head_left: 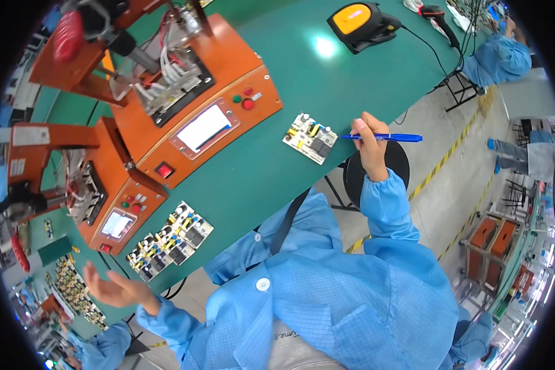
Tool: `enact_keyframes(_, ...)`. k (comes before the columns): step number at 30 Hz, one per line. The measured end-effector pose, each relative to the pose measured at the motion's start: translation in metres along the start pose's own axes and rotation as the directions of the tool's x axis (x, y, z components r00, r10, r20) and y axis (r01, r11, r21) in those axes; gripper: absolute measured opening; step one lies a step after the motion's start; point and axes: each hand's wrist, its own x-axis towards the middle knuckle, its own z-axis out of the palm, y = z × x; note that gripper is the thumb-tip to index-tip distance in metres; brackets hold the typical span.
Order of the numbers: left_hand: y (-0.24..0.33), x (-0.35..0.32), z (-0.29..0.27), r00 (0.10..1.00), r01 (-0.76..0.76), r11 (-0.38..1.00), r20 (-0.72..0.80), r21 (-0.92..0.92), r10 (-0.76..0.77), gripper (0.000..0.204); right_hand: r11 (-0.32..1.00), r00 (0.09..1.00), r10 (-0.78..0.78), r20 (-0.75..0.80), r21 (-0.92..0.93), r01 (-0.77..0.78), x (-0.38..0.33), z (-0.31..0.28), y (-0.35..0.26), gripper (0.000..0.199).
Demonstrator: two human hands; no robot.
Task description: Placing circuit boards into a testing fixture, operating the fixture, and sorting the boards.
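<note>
While our right hand (370,143) pinches blue pen (398,137), fingers curled, we list: lone circuit board (309,138) on green table (243,169), just beside at nine o'clock, long axis ten-to-four; left hand (113,287) farther, loosely open, empty, board at its two o'clock.

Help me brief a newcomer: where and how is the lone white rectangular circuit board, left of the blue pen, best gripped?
Probably by two opposite edges of the white circuit board, from above on the near side: it lies flat on the green tabletop, and raised components crowd its top, making its rim the likelier hold. The right hand, nearest, holds the blue pen.
</note>
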Motion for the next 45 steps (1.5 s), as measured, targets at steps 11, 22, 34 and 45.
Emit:
enact_keyframes(11,0.029,-0.049,0.007,0.982,0.157,0.978,0.089,0.135,-0.170,0.028,0.931,0.960,-0.178,0.215,-0.279,0.236,0.000,-0.006,0.007,0.030)
enact_keyframes(22,0.026,-0.055,0.012,0.991,0.127,0.991,0.045,0.036,-0.129,0.027,0.722,0.930,-0.344,0.131,-0.597,0.351,-0.023,0.036,-0.026,0.030)
enact_keyframes(34,0.024,-0.067,-0.002,0.969,0.247,0.967,0.003,0.060,-0.248,0.027,0.542,0.876,-0.482,-0.025,-0.793,0.276,0.118,0.009,0.007,0.034)
enact_keyframes(45,0.020,-0.072,-0.010,0.946,0.324,0.942,-0.042,0.082,-0.322,0.027,0.584,0.882,-0.450,0.139,-0.702,0.408,0.138,0.060,-0.002,0.029)
